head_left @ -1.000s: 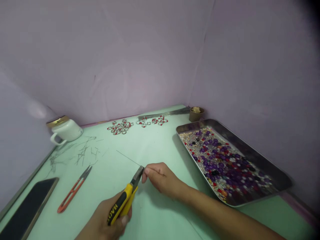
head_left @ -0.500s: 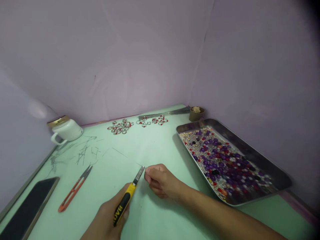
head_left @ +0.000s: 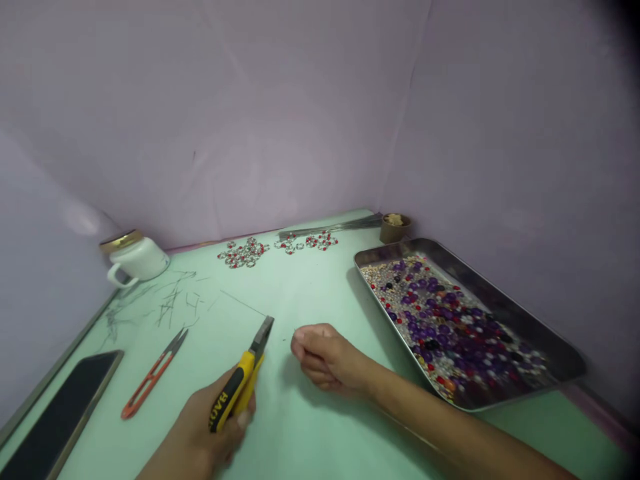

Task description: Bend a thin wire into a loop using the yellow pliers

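Note:
My left hand is closed around pliers with yellow and black handles, their metal jaws pointing up and away. A thin wire runs from near the jaw tip toward the upper left; whether the jaws touch it I cannot tell. To the right of the pliers, my right hand is closed, thumb and forefinger pinched together just above the green table. What sits in that pinch is too small to make out. A tiny dark bit shows on the table between the two hands.
A metal tray of mixed beads stands at right. Beaded rings, a wire bundle and a small brown pot line the back. At left are a lidded white mug, wire scraps, orange thread snips and a phone.
The pliers have moved left, away from my right hand, and their handles have spread apart. The right hand has stayed nearly in place. The tiny dark bit now shows between the hands.

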`<state>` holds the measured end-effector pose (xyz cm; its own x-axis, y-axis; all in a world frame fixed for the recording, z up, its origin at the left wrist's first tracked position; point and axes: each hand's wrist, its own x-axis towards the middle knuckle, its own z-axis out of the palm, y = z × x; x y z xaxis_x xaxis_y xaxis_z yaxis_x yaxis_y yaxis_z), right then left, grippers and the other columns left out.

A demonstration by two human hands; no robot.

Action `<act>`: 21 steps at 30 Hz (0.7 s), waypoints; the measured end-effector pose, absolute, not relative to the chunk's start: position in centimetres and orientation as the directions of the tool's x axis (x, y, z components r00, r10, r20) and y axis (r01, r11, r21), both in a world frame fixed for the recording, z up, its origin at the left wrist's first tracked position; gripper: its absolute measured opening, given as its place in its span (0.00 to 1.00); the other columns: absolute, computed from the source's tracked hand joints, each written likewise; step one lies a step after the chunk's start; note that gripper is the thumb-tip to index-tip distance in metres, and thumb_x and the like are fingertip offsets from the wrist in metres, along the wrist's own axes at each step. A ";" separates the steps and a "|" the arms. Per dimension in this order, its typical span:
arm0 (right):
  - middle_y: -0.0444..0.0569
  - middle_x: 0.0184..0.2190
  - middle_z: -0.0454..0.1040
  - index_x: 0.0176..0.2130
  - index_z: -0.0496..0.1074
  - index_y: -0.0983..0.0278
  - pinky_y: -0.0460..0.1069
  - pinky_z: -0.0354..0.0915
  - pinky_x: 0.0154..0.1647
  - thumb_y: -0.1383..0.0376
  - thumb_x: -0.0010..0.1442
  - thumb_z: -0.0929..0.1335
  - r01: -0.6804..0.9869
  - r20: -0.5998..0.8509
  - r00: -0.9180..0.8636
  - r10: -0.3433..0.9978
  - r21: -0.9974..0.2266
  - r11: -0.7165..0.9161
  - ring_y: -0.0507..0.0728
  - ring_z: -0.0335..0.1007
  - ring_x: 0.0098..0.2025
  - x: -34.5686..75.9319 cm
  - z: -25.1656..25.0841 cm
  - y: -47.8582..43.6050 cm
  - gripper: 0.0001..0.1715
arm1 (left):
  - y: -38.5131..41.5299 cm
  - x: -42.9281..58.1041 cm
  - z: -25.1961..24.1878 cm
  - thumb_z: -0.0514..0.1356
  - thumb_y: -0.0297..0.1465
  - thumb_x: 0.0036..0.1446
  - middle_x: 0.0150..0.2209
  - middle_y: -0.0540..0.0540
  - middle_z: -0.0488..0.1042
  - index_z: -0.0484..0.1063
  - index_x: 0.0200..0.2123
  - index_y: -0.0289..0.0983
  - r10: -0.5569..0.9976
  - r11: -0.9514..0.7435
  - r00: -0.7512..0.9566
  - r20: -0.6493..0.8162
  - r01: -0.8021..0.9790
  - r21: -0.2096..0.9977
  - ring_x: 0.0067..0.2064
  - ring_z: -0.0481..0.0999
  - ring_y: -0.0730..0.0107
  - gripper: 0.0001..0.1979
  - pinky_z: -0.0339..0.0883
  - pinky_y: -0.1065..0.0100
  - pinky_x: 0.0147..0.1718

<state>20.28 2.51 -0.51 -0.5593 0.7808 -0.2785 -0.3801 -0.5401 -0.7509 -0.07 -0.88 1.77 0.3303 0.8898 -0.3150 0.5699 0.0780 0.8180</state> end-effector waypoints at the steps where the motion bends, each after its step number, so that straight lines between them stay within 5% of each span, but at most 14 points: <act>1: 0.32 0.08 0.46 0.21 0.60 0.64 0.40 0.34 0.09 0.60 0.49 0.65 -0.385 -0.309 -0.482 0.820 -0.766 -0.514 0.43 0.34 0.10 20.3 -0.9 2.8 0.12 | -0.8 -0.1 2.3 0.56 0.41 0.51 0.19 0.51 0.64 0.65 0.28 0.36 0.825 0.145 0.409 -0.391 0.516 0.844 0.20 0.62 0.74 0.13 0.56 0.73 0.19; 7: 0.35 0.11 0.51 0.26 0.67 0.66 0.41 0.42 0.12 0.56 0.54 0.61 -0.207 -0.221 -0.127 0.967 -0.947 -0.244 0.44 0.42 0.13 20.1 -2.4 3.5 0.16 | -0.6 0.1 2.5 0.59 0.33 0.50 0.22 0.47 0.69 0.68 0.31 0.32 0.723 0.440 0.496 -0.481 0.205 0.874 0.21 0.65 0.74 0.08 0.58 0.72 0.21; 13: 0.36 0.14 0.54 0.32 0.69 0.68 0.41 0.45 0.12 0.52 0.53 0.63 -0.222 -0.243 -0.136 0.961 -0.937 -0.268 0.45 0.48 0.13 20.4 -2.2 3.5 0.21 | -0.8 -0.8 1.1 0.61 0.29 0.49 0.42 0.37 0.71 0.66 0.46 0.35 0.748 0.624 0.494 -0.443 -0.298 0.722 0.43 0.70 0.57 0.18 0.65 0.58 0.38; 16: 0.36 0.13 0.54 0.31 0.69 0.68 0.40 0.43 0.11 0.50 0.51 0.66 -0.272 -0.291 -0.169 0.942 -0.905 -0.328 0.44 0.46 0.13 20.5 -2.1 3.5 0.22 | -1.3 -0.5 1.1 0.63 0.28 0.46 0.43 0.38 0.71 0.68 0.44 0.35 0.715 0.630 0.599 -0.361 -0.330 0.703 0.44 0.70 0.55 0.19 0.64 0.55 0.40; 21: 0.34 0.12 0.47 0.27 0.65 0.66 0.40 0.37 0.10 0.49 0.50 0.67 -0.392 -0.312 -0.058 0.948 -0.867 -0.309 0.43 0.38 0.12 20.6 -1.9 3.2 0.22 | -1.7 0.4 2.0 0.66 0.35 0.42 0.38 0.40 0.72 0.71 0.39 0.32 0.580 0.585 0.775 -0.251 -0.182 0.790 0.37 0.72 0.64 0.20 0.61 0.69 0.34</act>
